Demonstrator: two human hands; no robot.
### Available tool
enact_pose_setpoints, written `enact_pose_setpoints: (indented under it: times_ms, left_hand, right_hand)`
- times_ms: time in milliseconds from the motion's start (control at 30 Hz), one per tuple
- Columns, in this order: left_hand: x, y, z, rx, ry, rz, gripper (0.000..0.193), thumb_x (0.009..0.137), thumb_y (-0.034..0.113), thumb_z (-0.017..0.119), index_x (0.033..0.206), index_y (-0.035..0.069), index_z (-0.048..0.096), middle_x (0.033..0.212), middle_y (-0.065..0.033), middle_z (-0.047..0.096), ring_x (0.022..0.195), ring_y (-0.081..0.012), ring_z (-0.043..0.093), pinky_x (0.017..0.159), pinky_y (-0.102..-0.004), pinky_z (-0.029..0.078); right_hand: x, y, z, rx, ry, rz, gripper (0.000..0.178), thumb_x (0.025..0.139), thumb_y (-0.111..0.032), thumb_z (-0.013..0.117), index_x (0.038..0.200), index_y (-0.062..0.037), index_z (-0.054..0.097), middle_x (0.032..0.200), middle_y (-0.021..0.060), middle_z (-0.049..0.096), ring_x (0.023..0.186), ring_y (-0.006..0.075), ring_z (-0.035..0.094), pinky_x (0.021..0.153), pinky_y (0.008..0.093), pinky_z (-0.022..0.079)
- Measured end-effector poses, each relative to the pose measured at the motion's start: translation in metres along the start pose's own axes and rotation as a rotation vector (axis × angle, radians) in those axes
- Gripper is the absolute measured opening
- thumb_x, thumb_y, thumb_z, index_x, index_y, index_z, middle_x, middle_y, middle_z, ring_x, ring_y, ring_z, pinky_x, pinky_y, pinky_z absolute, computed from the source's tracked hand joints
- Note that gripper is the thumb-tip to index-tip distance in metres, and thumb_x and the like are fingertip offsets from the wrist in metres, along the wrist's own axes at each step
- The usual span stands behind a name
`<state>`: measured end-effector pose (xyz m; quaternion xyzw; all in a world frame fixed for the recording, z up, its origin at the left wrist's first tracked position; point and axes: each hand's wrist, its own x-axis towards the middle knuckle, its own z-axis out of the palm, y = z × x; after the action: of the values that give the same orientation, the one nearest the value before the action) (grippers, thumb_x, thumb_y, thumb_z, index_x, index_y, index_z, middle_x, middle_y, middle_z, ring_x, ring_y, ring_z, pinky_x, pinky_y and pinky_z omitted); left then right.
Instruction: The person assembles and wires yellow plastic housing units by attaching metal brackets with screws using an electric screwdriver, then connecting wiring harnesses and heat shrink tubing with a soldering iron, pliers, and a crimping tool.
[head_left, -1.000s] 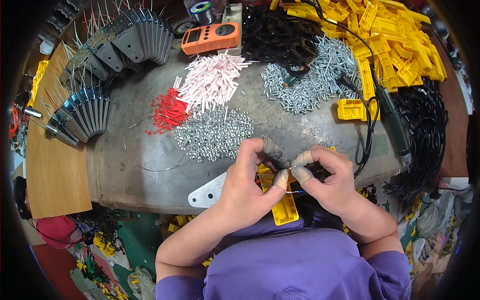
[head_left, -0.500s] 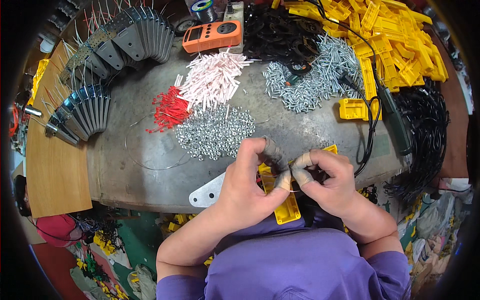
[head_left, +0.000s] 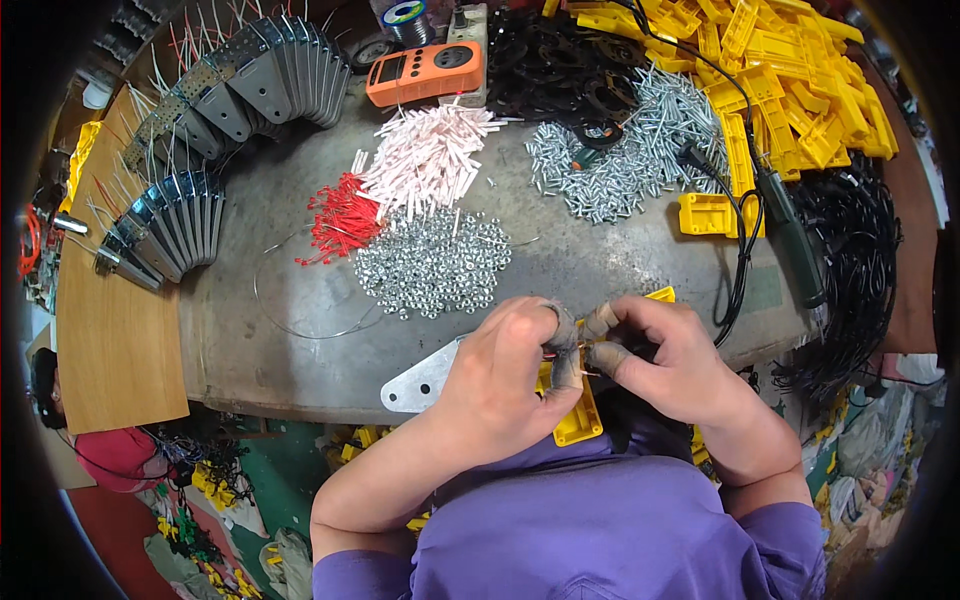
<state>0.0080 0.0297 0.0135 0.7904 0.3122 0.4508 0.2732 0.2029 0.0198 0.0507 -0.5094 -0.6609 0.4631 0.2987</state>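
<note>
My left hand [head_left: 505,365] is closed in a pinch, with worn finger covers on its thumb and fingertip. A thin wire [head_left: 588,373] shows at the pinch, its far part hidden by the fingers. Facing it, my right hand [head_left: 665,350] is also closed, its covered thumb and forefinger at the same wire. Beneath both hands lies a long yellow plastic housing [head_left: 577,425], tilted over the table edge and partly covered. A grey metal plate [head_left: 412,382] with holes pokes out beside my left hand.
Ahead lie heaps of metal nuts [head_left: 430,265], red-capped parts [head_left: 343,220], white sleeves [head_left: 425,155] and screws [head_left: 590,180]. Wired metal brackets [head_left: 185,220] stand at left. An orange meter [head_left: 424,72] sits behind. At right are yellow housings [head_left: 790,80], a soldering iron [head_left: 795,245] and black cables [head_left: 845,270].
My left hand has turned and its knuckles have dropped slightly. The right fingers have shifted a little at the wire. The yellow housing stays under the hands.
</note>
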Motion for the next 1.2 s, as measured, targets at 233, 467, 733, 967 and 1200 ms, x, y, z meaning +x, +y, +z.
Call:
enact_pose_setpoints:
  times_ms: [233,467,733,967,1200]
  left_hand:
    - [0.013,0.012,-0.012,-0.223,-0.184,-0.464,0.051,0.071,0.0,0.07,0.11,0.0,0.037,0.092,-0.0183,0.054,0.08,-0.0304,0.06,0.068,-0.0385,0.05]
    - [0.019,0.001,-0.016,-0.281,-0.083,-0.472,0.052,0.072,-0.003,0.075,0.111,0.002,0.041,0.093,-0.0086,0.058,0.088,-0.018,0.062,0.077,-0.036,0.053]
    - [0.018,-0.004,-0.005,0.1,-0.094,0.099,0.04,0.068,-0.007,0.07,0.099,0.004,0.046,0.081,-0.0087,0.061,0.077,-0.0218,0.063,0.079,-0.0364,0.053]
    - [0.018,-0.009,-0.009,-0.409,-0.249,-0.518,0.029,0.075,0.003,0.061,0.101,0.006,0.047,0.078,-0.0074,0.055,0.064,-0.0141,0.054,0.06,-0.0285,0.045]
    - [0.013,-0.025,-0.029,-0.468,-0.177,-0.548,0.033,0.081,0.001,0.061,0.108,0.005,0.043,0.083,-0.0039,0.053,0.073,-0.0089,0.051,0.064,-0.0254,0.046]
  right_hand:
    - [0.004,0.012,0.004,-0.335,0.057,-0.358,0.025,0.069,-0.01,0.07,0.091,-0.0039,0.062,0.066,0.0072,0.059,0.056,0.0197,0.057,0.054,0.0318,0.045]
    - [0.018,0.011,-0.002,-0.436,0.128,-0.491,0.023,0.063,-0.008,0.068,0.083,-0.0085,0.056,0.079,0.0057,0.051,0.074,0.0254,0.051,0.068,0.0361,0.035]
    - [0.017,0.009,-0.001,-0.68,0.179,-0.67,0.017,0.066,-0.015,0.066,0.079,-0.0122,0.056,0.078,0.0002,0.052,0.077,0.018,0.053,0.073,0.0341,0.034]
    - [0.012,0.017,-0.018,-0.785,0.181,-0.769,0.028,0.07,-0.026,0.071,0.089,-0.0123,0.057,0.085,0.0007,0.054,0.082,0.0186,0.054,0.077,0.035,0.037]
    - [-0.034,0.05,-0.033,-0.207,0.08,-0.003,0.049,0.075,-0.009,0.072,0.114,-0.0005,0.043,0.091,0.01,0.058,0.091,0.0261,0.059,0.083,0.0363,0.044]
